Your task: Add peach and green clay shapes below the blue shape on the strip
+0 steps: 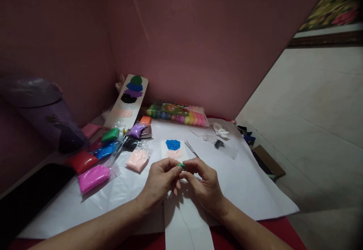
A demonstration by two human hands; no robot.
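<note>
A small piece of green modelling clay is pinched between the fingertips of my left hand and my right hand. Both hands are closed at the fingers and meet over a white card strip. At the strip's far end are a textured blue clay patch and a pale peach clay patch. Just beyond my right hand lies a metal tool with a patterned handle; its exact kind is unclear. A packet of peach clay rests to the left of my left hand.
At left are bagged clays, including magenta, red and green, beside a dark flat object. A card with coloured patches leans at the back near a multicoloured clay pack. Clear plastic lies right.
</note>
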